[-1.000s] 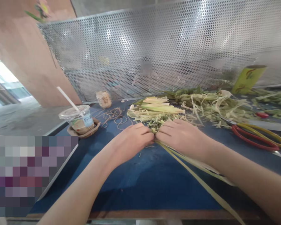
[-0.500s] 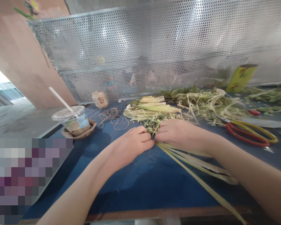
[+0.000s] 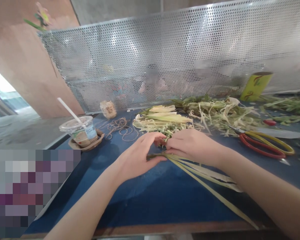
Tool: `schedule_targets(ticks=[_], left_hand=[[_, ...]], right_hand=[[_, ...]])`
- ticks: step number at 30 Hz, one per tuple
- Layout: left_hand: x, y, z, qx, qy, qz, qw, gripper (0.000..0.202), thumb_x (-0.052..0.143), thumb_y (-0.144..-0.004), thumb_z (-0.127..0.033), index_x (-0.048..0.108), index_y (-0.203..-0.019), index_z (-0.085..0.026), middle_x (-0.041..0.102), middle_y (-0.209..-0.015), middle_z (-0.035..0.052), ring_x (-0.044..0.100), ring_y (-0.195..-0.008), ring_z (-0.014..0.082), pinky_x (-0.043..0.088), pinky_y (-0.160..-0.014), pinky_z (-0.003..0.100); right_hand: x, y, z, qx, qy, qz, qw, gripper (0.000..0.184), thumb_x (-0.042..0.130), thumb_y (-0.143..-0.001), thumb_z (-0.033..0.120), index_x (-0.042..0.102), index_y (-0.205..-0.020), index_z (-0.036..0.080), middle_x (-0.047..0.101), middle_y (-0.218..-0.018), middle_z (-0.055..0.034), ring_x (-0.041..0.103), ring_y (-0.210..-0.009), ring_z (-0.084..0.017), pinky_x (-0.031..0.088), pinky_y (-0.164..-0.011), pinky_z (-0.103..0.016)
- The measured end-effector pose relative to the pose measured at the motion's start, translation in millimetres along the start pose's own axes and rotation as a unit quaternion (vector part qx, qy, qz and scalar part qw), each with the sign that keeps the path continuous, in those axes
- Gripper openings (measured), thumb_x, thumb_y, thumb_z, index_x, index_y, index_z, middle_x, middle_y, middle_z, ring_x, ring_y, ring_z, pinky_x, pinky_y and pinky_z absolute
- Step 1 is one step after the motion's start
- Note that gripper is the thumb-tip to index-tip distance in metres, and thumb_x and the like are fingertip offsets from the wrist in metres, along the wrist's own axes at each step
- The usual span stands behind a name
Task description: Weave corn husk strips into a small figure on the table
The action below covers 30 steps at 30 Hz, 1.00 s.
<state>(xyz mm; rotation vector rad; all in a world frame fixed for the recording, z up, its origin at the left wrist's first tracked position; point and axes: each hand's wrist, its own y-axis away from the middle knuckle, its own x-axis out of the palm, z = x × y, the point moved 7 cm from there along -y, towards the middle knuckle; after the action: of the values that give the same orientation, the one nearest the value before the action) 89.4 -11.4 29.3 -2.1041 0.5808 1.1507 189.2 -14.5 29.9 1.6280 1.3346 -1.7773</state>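
My right hand (image 3: 187, 144) is closed, its fingertips pinching a bunch of long, pale green-yellow leaf strips (image 3: 210, 187) that fan out below the wrist toward the table's front edge. Facing it, my left hand (image 3: 142, 155) is open, with thumb and fingers apart. The bunch's short, darker end (image 3: 153, 155) lies in that gap; whether the left hand touches it is unclear. Just behind both hands is a heap of small green plant bits (image 3: 173, 129). Flat, pale yellow husk-like leaves (image 3: 168, 115) are stacked beyond it.
Scissors (image 3: 263, 146) with red and yellow handles lie at right, before a pile of shredded leaves (image 3: 225, 111). A yellow-green container (image 3: 257, 86) stands behind. Left are tangled twine (image 3: 118, 126), a twine ball (image 3: 108, 109) and a drink cup (image 3: 81, 131). Perforated metal mesh (image 3: 140, 60) closes the back.
My left hand has opened, its thumb parting from the fingers and uncovering the bunch's end. My right hand keeps its pinch on the leaf strips. The view has shifted slightly.
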Motion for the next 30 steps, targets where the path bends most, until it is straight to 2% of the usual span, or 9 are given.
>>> schedule_targets(ticks=[4,8,15,19,24,27,30], left_hand=[[3.0,-0.6,7.7,-0.058,0.092,-0.012,0.994,0.037,0.052,-0.080,-0.022,0.038,-0.113,-0.025,0.064,-0.083,-0.0024,0.057,-0.081,0.0139,0.042,-0.067,0.025],[-0.7,-0.9,18.9,-0.110,0.130,-0.054,0.984,0.040,0.057,-0.076,-0.024,0.040,-0.112,-0.023,0.063,-0.076,-0.0034,0.051,-0.063,0.0110,0.040,-0.064,0.025],[2.5,1.9,32.0,-0.198,0.238,-0.093,0.946,0.045,0.061,-0.072,-0.033,0.038,-0.108,-0.020,0.059,-0.066,-0.0045,0.050,-0.056,0.0104,0.038,-0.055,0.023],[4.4,1.6,33.6,-0.209,0.244,-0.072,0.944,0.042,0.057,-0.075,-0.033,0.039,-0.111,-0.019,0.062,-0.071,-0.0016,0.055,-0.062,0.0127,0.040,-0.057,0.024],[6.2,1.0,31.0,-0.200,0.267,-0.046,0.942,0.043,0.049,-0.080,-0.035,0.036,-0.118,-0.018,0.065,-0.082,0.0034,0.060,-0.079,0.0159,0.044,-0.071,0.029],[7.3,0.6,28.1,-0.191,0.242,-0.036,0.951,0.056,0.058,-0.075,-0.034,0.033,-0.123,-0.021,0.065,-0.091,0.0042,0.059,-0.077,0.0162,0.044,-0.066,0.028],[6.2,0.0,27.2,-0.182,0.208,-0.046,0.960,0.056,0.061,-0.072,-0.030,0.038,-0.122,-0.023,0.065,-0.085,0.0016,0.057,-0.067,0.0140,0.043,-0.062,0.026]], right_hand=[[1.0,1.6,2.1,0.004,0.029,-0.004,1.000,0.029,0.036,-0.090,0.031,0.056,-0.074,0.016,0.053,-0.061,-0.0008,0.044,-0.054,-0.010,0.025,-0.051,-0.023],[2.5,1.9,3.6,0.010,0.052,0.007,0.999,0.029,0.035,-0.090,0.029,0.054,-0.073,0.016,0.051,-0.059,-0.0005,0.043,-0.053,-0.010,0.023,-0.050,-0.023],[3.2,0.4,2.5,0.025,0.051,0.033,0.998,0.027,0.035,-0.089,0.028,0.053,-0.072,0.016,0.051,-0.060,0.0003,0.042,-0.052,-0.010,0.023,-0.049,-0.023],[2.6,0.6,-1.2,0.048,0.005,0.032,0.998,0.025,0.038,-0.089,0.028,0.054,-0.074,0.016,0.054,-0.063,0.0002,0.046,-0.055,-0.009,0.026,-0.051,-0.022],[1.1,1.0,-5.0,0.072,-0.021,0.026,0.997,0.023,0.039,-0.088,0.027,0.057,-0.077,0.016,0.057,-0.064,0.0005,0.049,-0.056,-0.010,0.028,-0.052,-0.021],[-0.1,0.5,-4.8,0.072,-0.017,0.024,0.997,0.025,0.040,-0.088,0.028,0.058,-0.076,0.015,0.058,-0.064,-0.0003,0.050,-0.056,-0.010,0.029,-0.052,-0.021],[-0.5,0.4,-4.9,0.074,-0.022,0.025,0.997,0.024,0.041,-0.087,0.028,0.058,-0.077,0.015,0.059,-0.066,-0.0006,0.050,-0.056,-0.010,0.029,-0.052,-0.021]])
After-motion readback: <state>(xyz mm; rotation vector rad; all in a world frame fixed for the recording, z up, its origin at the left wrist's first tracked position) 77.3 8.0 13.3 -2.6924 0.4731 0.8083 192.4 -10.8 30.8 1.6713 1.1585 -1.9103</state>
